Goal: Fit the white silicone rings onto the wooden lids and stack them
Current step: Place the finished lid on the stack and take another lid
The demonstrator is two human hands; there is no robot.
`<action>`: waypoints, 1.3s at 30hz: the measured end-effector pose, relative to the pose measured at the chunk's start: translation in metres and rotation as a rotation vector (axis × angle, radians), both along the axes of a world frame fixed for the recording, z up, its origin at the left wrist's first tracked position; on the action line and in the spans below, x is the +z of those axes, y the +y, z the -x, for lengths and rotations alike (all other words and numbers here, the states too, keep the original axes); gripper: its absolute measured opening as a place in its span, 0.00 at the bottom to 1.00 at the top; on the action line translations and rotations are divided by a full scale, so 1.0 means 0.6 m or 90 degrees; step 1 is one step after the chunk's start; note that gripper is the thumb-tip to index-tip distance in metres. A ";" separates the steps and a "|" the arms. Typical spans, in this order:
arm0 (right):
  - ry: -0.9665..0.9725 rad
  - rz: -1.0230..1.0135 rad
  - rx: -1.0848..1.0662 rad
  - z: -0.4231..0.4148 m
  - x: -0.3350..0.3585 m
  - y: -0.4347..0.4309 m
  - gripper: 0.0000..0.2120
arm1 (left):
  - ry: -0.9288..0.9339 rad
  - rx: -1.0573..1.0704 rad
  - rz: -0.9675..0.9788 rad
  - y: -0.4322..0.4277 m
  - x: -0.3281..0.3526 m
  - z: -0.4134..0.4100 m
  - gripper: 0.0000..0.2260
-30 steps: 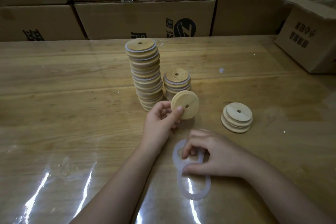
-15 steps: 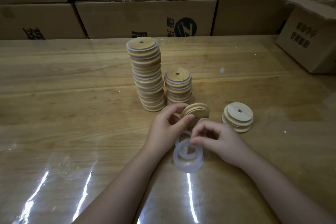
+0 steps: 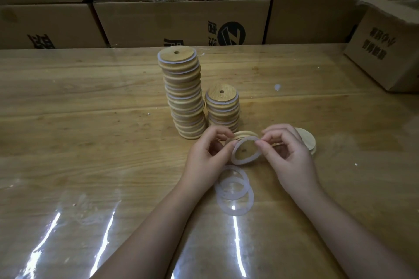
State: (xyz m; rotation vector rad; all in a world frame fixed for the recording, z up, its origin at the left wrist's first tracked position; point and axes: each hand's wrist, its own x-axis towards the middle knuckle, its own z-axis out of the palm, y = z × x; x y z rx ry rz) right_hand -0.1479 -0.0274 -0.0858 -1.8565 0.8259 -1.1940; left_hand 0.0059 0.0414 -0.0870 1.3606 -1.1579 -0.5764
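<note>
Lifted a moment ago from the overlapping white silicone rings (image 3: 234, 190) lying nearest on the wooden desk (image 3: 90, 142), one white ring (image 3: 237, 160) now sits against a tilted round wooden lid (image 3: 246, 150). The left hand (image 3: 207, 154) grips the lid's left edge. The right hand (image 3: 288, 154) pinches the ring at the upper-right rim, leaving its loose lower arc between both hands, likely next to be seated. Beyond stand bare lids (image 3: 306, 140), a short ringed stack (image 3: 223, 108) and a taller stack (image 3: 183, 97).
</note>
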 end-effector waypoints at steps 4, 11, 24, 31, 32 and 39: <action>-0.006 -0.028 -0.005 -0.001 -0.006 0.000 0.07 | -0.038 -0.019 -0.003 0.002 0.000 0.003 0.05; -0.004 -0.021 -0.019 -0.003 -0.004 0.001 0.08 | -0.132 0.027 0.028 0.000 -0.008 0.003 0.04; -0.006 -0.052 -0.015 -0.004 -0.002 0.001 0.08 | -0.104 0.063 0.009 0.000 -0.009 0.003 0.03; -0.012 -0.067 -0.012 -0.003 0.000 0.001 0.07 | -0.088 0.087 0.000 0.002 -0.004 0.004 0.05; -0.013 -0.071 -0.013 -0.004 -0.001 0.001 0.07 | -0.088 0.088 0.000 0.002 -0.003 0.004 0.04; -0.003 -0.076 -0.012 -0.003 -0.001 -0.001 0.06 | -0.055 0.071 -0.033 0.000 -0.003 0.002 0.05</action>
